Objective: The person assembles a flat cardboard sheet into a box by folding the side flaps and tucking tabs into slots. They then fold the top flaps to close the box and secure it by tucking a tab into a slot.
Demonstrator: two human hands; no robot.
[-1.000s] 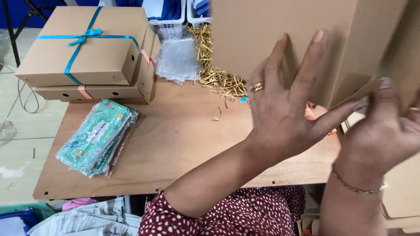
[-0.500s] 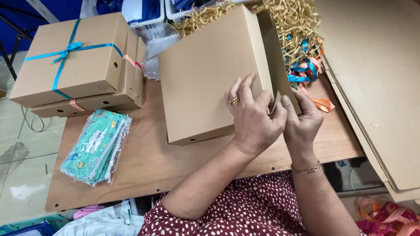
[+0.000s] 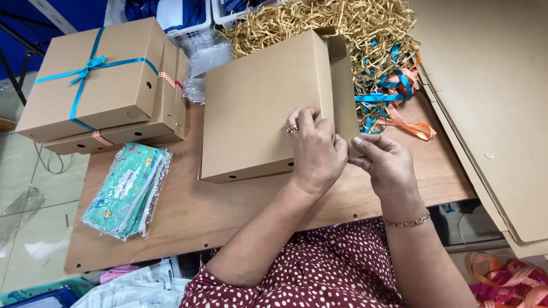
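Observation:
A plain brown cardboard box lies flat on the wooden table, its lid side up. My left hand, with a ring on one finger, presses down on the box's near right corner, fingers curled over the edge. My right hand, a bracelet at the wrist, pinches the box's right side wall just beside the left hand. Both hands touch the same corner.
Two closed boxes tied with turquoise ribbon are stacked at the back left. Teal printed packets in plastic lie at the front left. Shredded paper filler and loose ribbons sit behind the box. Flat cardboard sheets lean at the right.
The box, held up close to the camera a second ago, has come down flat onto the table. Both hands have settled at its near right corner.

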